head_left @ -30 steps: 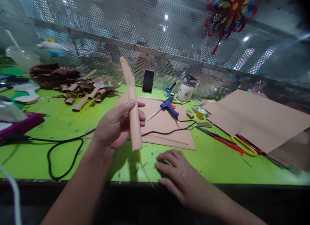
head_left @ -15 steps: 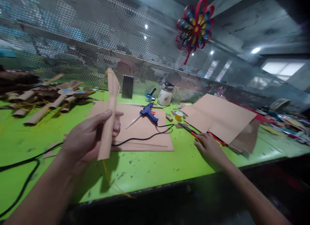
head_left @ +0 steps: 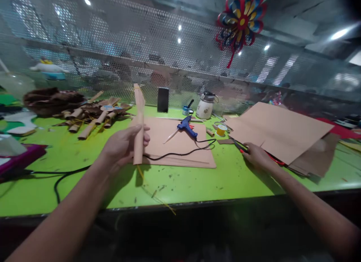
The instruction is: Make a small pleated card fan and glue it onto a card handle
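My left hand (head_left: 124, 141) is wrapped round an upright rolled brown paper tube (head_left: 139, 137), from whose lower end a yellow string (head_left: 155, 196) trails over the green table. On the right, my right hand (head_left: 255, 155) is closed over the red handles of the scissors (head_left: 240, 147), whose dark blades point left. Between my hands a blue glue gun (head_left: 186, 126) lies on brown sheets (head_left: 169, 160), its black cord running across them. A yellow spool (head_left: 221, 130) sits just beyond the scissors.
Finished paper tubes (head_left: 87, 129) are piled at left, beside a purple box (head_left: 25, 160). Large brown sheets (head_left: 279, 130) lie at right. A phone (head_left: 163, 100) and a white jar (head_left: 205, 105) stand near the mesh panel (head_left: 126, 66). The table's front edge (head_left: 197, 202) runs below my hands.
The view has swung left, so the objects appear further right and more of the left side shows. My left hand still holds the tube, and my right hand stays at the scissors.
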{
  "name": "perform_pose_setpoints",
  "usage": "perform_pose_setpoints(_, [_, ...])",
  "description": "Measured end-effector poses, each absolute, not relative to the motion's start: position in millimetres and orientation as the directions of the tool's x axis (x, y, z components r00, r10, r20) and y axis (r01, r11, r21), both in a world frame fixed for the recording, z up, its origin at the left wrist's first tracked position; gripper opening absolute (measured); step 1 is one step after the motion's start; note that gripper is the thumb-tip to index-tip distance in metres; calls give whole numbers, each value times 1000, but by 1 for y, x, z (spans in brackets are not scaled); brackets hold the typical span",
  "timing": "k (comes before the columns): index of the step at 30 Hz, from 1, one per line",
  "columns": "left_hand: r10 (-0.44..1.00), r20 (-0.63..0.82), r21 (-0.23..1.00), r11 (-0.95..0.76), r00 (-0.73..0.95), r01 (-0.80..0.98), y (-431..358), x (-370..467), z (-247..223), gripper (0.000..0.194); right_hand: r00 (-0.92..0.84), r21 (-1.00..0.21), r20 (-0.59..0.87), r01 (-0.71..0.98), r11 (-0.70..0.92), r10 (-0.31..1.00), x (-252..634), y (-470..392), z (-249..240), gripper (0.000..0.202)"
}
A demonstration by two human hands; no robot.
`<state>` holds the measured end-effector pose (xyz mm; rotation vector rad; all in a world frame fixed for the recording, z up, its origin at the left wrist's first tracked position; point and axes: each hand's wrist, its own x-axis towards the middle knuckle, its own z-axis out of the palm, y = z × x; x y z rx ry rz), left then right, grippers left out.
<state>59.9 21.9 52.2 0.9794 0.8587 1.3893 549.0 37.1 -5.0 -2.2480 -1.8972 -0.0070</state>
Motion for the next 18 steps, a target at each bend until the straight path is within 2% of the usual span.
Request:
perform_pose_setpoints(4, [1000, -26, 921, 25, 2, -390, 20, 59, 49, 17, 216, -252, 199, 954, -164, 956, 548, 7, 10, 44])
perform_pose_setpoints(6, [999, -37, 922, 22, -31, -387, 20, 62, 50, 19, 169, -327, 223, 941, -89, 960, 535, -24, 15, 49])
perform_pose_setpoints(8, [998, -37, 929, 13, -58, -369, 20, 65, 51, 20, 39, -407, 216, 912, 54, 976, 510, -58, 18, 47])
perform_pose_setpoints(9, [997, -38, 933, 13, -63, -361, 20, 66, 52, 19, -111, -487, 196, 851, 195, 974, 495, -73, 19, 45])
perform_pose_setpoints(10, [997, -41, 933, 17, -60, -358, 20, 67, 52, 19, -228, -514, 187, 806, 293, 955, 478, -86, 19, 40])
perform_pose_setpoints(12, [998, -50, 927, 33, -38, -373, 19, 68, 53, 18, -385, -491, 182, 762, 422, 905, 448, -102, 18, 33])
perform_pose_setpoints(14, [999, -54, 916, 46, -8, -398, 17, 67, 53, 16, -442, -435, 166, 769, 467, 882, 428, -107, 14, 35])
perform_pose_setpoints(18, [999, -44, 911, 44, 9, -409, 15, 66, 52, 18, -455, -177, 168, 859, 480, 875, 422, -98, -6, 36])
